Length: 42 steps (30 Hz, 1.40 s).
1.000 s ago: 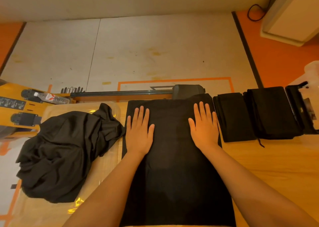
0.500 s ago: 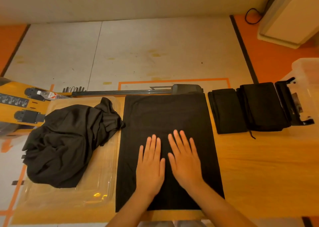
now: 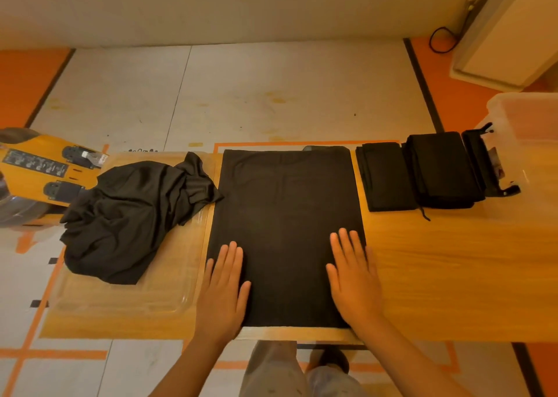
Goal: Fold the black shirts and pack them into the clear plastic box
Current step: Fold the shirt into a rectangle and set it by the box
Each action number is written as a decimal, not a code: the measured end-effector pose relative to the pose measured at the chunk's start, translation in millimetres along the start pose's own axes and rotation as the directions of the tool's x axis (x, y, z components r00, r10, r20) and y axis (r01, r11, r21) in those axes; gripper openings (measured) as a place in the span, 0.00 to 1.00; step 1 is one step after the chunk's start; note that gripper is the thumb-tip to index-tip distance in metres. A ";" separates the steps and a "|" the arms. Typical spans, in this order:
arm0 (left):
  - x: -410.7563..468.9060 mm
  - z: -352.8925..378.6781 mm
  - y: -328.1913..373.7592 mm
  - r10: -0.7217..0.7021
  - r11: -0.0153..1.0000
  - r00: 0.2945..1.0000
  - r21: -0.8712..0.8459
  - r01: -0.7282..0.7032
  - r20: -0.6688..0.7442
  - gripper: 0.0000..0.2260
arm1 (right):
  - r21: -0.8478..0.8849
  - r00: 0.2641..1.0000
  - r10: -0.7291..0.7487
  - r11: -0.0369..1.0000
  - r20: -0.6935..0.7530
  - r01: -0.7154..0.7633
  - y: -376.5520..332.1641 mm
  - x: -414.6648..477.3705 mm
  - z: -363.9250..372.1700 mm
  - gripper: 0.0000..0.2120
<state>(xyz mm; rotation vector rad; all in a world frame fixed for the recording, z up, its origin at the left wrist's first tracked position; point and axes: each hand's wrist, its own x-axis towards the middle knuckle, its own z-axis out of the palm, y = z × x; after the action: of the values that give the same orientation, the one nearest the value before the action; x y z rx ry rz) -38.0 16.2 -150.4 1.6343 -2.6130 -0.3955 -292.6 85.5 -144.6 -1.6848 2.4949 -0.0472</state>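
At tabletop (image 3: 453, 276) near edge, our left hand (image 3: 225, 288), right hand (image 3: 351, 279) flat, apart on shirt (image 3: 287, 215); long axis runs away from us.

flat shirt (image 3: 287, 233): matt black cloth, smooth | crumpled shirts (image 3: 133, 215): same cloth, creased | table (image 3: 453, 276): pale wood grain, satin | lid (image 3: 126, 300): clear glossy plastic | box (image 3: 531, 125): translucent plastic | floor (image 3: 241, 95): stained, matt

Open tabletop (image 3: 453, 276) right of flat shirt (image 3: 287, 215); crumpled pile (image 3: 129, 215) left.
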 end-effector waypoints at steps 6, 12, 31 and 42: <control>-34.4 13.2 8.8 0.027 0.998 0.994 0.054 -0.032 0.107 0.28 | 0.023 0.959 -0.203 0.979 0.196 0.203 -11.5 -43.2 9.6 0.29; -50.9 12.3 6.2 0.139 0.986 0.982 0.073 -0.149 0.126 0.45 | 0.032 0.884 -0.406 0.912 0.232 0.410 18.0 -62.5 7.5 0.43; -102.1 3.8 -12.6 0.194 0.977 0.978 0.070 -0.200 0.084 0.50 | 0.015 0.827 -0.523 0.847 0.207 0.531 72.5 -100.6 18.1 0.65; -95.9 -58.1 3.8 -0.166 0.844 0.980 -0.498 0.199 0.109 0.15 | 0.443 0.952 -0.241 0.886 0.191 0.135 82.8 -93.5 -42.2 0.14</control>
<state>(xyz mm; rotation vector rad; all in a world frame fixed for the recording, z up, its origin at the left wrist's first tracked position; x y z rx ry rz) 10.9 91.6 -83.3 1.6872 -2.1205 -1.0561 -339.8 201.2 -102.4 -1.6231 1.9568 -0.3582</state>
